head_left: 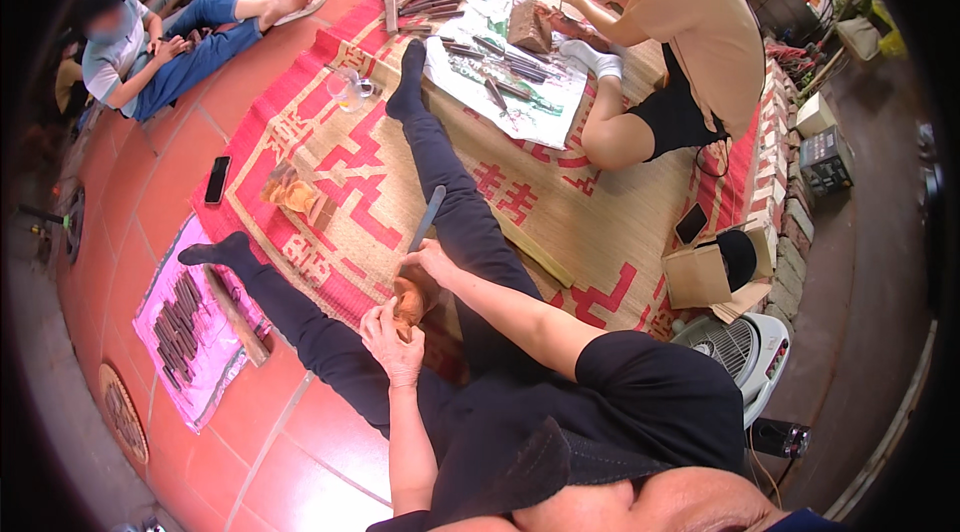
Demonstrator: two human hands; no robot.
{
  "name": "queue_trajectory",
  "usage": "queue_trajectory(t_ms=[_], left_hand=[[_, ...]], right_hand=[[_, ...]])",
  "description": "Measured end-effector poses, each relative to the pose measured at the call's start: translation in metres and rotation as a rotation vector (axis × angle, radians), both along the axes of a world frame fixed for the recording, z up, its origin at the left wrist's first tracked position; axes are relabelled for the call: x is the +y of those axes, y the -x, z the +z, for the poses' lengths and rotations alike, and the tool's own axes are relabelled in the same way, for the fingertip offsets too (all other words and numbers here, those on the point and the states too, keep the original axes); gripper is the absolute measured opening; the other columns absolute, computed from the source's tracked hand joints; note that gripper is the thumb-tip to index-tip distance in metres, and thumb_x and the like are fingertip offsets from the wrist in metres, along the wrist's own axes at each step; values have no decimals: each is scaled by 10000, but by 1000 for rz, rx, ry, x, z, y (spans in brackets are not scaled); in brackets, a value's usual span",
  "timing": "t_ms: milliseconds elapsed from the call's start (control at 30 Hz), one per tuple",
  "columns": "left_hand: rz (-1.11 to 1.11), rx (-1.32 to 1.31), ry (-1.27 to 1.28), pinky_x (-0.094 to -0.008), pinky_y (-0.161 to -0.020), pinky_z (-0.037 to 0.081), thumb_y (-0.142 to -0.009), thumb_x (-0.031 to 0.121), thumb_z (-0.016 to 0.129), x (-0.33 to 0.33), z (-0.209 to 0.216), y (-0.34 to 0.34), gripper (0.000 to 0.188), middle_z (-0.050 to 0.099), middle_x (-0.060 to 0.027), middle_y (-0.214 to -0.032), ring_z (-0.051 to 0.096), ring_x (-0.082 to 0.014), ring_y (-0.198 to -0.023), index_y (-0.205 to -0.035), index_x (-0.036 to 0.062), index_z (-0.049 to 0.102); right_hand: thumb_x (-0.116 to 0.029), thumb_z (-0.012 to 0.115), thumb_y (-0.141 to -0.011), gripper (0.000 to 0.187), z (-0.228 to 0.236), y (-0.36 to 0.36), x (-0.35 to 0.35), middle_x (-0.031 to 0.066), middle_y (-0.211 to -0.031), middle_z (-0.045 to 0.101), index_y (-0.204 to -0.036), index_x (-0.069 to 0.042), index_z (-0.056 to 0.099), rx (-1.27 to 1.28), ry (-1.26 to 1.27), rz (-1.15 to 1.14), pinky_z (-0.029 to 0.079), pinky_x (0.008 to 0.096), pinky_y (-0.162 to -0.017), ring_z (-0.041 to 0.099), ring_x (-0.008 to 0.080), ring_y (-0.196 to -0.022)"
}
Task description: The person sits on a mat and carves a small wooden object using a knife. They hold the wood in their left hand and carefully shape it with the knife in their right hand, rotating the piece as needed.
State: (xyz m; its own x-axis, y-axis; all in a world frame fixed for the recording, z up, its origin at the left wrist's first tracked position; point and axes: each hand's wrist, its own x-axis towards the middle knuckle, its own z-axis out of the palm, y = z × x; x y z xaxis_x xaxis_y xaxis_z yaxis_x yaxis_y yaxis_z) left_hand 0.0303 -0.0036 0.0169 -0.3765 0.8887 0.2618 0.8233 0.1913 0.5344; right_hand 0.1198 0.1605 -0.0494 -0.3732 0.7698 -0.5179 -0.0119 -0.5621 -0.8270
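Between my legs sits a small carved piece of orange-brown wood (408, 304). My left hand (392, 344) is closed round its near side, fingers curled over it. At the far side of the carving, my right hand (430, 264) grips a long, flat, grey file (428, 218) whose blade points up and away from me. The far hand partly hides where the file meets the wood, so contact cannot be made out. Another carved wooden figure (292, 194) rests on the patterned mat beyond my left leg.
Several dark chisels (180, 327) and a wooden stick (235, 317) lie on a pink cloth at left. A phone (217, 180) and drinking glass (350, 89) are on the red-patterned mat (560, 222). Two other people sit nearby. At right stand a cardboard box (697, 279) and fan (735, 347).
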Motion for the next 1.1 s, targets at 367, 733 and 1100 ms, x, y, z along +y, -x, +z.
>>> queue_trajectory(t_ms=[367, 733, 1100], left_hand=[[18, -28, 1, -455, -1012, 348, -597, 75, 664, 3, -1, 7, 621, 482, -144, -1155, 442, -342, -1140, -1207, 95, 556], [78, -106, -12, -452, -1014, 348, -602, 69, 657, -2, -4, 13, 618, 478, -144, -1159, 439, -352, -1140, -1210, 101, 551], [110, -136, -14, -442, -1012, 348, -612, 67, 640, -1, -2, 18, 624, 484, -142, -1152, 448, -344, -1129, -1227, 94, 538]], right_hand=[[-152, 776, -692, 262, -28, 3, -1, 76, -828, 661, -854, 16, 656, -48, 25, 44, 451, 313, -771, 606, 178, -790], [-145, 770, -721, 235, -31, 3, 2, 68, -826, 648, -862, -12, 636, 31, 64, 82, 463, 301, -749, 610, 171, -779], [-124, 722, -765, 202, -21, 1, 0, 57, -863, 659, -919, -12, 657, 141, 130, 86, 458, 308, -783, 608, 164, -799]])
